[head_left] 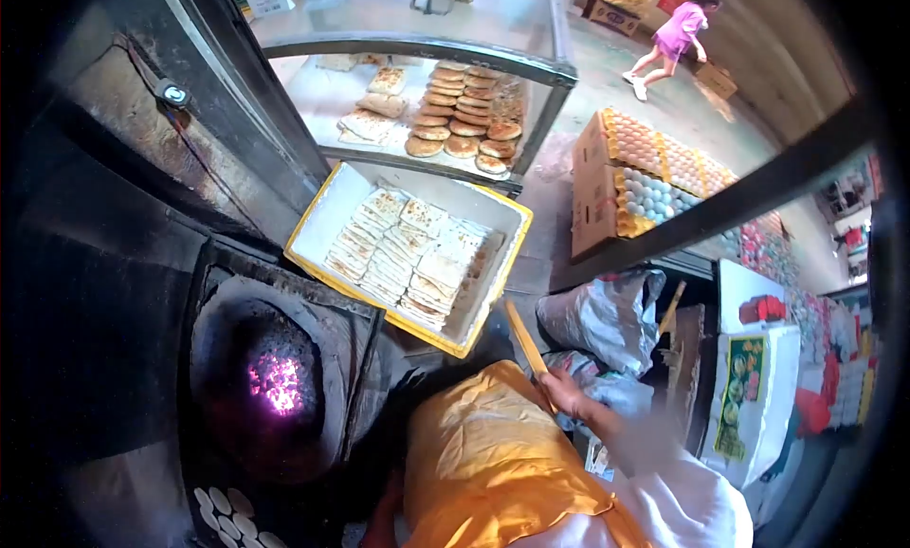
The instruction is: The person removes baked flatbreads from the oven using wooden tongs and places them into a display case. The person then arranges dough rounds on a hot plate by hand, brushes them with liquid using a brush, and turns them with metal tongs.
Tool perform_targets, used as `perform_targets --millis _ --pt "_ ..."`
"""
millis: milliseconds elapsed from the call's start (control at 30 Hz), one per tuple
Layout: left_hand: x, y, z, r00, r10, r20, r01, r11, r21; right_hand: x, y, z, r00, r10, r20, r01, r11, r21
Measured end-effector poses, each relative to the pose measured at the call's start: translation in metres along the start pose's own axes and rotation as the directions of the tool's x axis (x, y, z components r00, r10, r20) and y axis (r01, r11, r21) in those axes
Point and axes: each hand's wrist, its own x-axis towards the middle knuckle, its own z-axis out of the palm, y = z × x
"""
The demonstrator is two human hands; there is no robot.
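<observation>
My right hand (564, 394) is closed around a flat, pale wooden stick (524, 337), which points forward beside the orange apron (488, 444). Low at the apron's left side, part of my left hand or forearm (384, 515) shows in shadow, its fingers hidden. Ahead of the stick's tip stands a foam box with a yellow rim (517, 254), holding rows of browned flatbreads (398, 249). To the left is a round oven (332, 396) with glowing coals (277, 385) inside. Several pale dough pieces (227, 518) lie on a dark surface below the oven.
A glass display case (417, 50) with stacked round breads (464, 112) stands beyond the box. Egg trays (654, 202) sit on cartons at right. Silvery sacks (607, 320) and a white box (754, 406) are near my right arm. A person in pink (678, 36) is farther off.
</observation>
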Motion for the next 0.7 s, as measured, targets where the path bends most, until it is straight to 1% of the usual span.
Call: perform_targets --millis 67,133,200,267,300,333,400,433,467,500,533,567,600,633,667,700 --pt "-0.005 -0.028 -0.02 1.0 -0.02 0.005 0.02 1.0 -0.001 -0.053 0.03 -0.003 0.978 0.195 0.072 -0.2 0.977 0.073" --pt "-0.013 -0.05 -0.035 0.999 -0.035 -0.004 0.035 0.999 -0.001 -0.093 0.066 -0.008 0.95 0.313 -0.014 -0.313 0.949 0.028" --pt "-0.019 -0.064 -0.047 0.999 -0.048 -0.016 0.048 0.999 0.004 -0.121 0.108 -0.008 0.941 0.335 -0.048 -0.33 0.94 0.081" --pt "-0.025 -0.072 -0.054 0.998 -0.051 -0.022 0.051 0.999 0.008 -0.126 0.171 -0.012 0.893 0.435 -0.119 -0.435 0.9 0.023" --pt "-0.028 -0.071 -0.057 0.998 -0.05 -0.026 0.05 0.999 0.014 -0.122 0.207 -0.011 0.895 0.403 -0.19 -0.41 0.912 0.002" --pt "-0.031 -0.071 -0.06 0.999 -0.045 -0.027 0.045 0.999 0.015 -0.135 0.203 -0.011 0.893 0.407 -0.194 -0.412 0.911 0.017" --pt "-0.033 -0.064 -0.058 1.0 -0.017 -0.017 0.018 0.999 0.034 -0.172 0.145 -0.015 0.888 0.452 -0.081 -0.458 0.885 -0.081" --pt "-0.032 -0.06 -0.055 1.0 -0.008 -0.012 0.009 0.999 0.038 -0.183 0.14 -0.012 0.93 0.348 -0.119 -0.36 0.928 -0.097" --pt "-0.03 -0.055 -0.049 1.0 0.003 -0.007 -0.003 0.999 0.047 -0.184 0.146 -0.012 0.939 0.331 -0.09 -0.341 0.928 -0.15" --pt "-0.028 -0.051 -0.04 1.0 0.006 -0.012 -0.005 0.998 0.06 -0.189 0.154 -0.01 0.967 0.162 -0.199 -0.22 0.92 -0.324" --pt "-0.03 -0.04 -0.026 1.0 0.005 -0.011 -0.004 0.996 0.085 -0.202 0.145 -0.01 0.979 0.104 -0.175 -0.155 0.939 -0.307" --pt "-0.033 -0.03 -0.009 1.0 0.007 -0.021 -0.004 0.993 0.119 -0.211 0.14 -0.014 0.985 0.126 -0.119 -0.156 0.941 -0.301" --pt "-0.039 -0.023 0.014 1.0 -0.006 -0.017 0.009 0.989 0.146 -0.22 0.141 -0.018 0.981 0.184 -0.06 -0.193 0.939 -0.285" --pt "-0.03 -0.034 0.018 0.977 0.211 0.002 -0.2 0.921 0.336 -0.206 0.192 -0.012 0.99 0.082 -0.116 -0.115 0.941 -0.318" --pt "-0.033 -0.041 0.028 0.978 0.204 0.048 -0.207 0.902 0.379 -0.21 0.212 -0.013 0.993 0.043 -0.109 -0.077 0.941 -0.329" --pt "-0.043 -0.052 0.037 0.957 0.229 0.18 -0.285 0.864 0.415 -0.226 0.217 -0.019 0.995 0.073 -0.07 -0.091 0.947 -0.309"
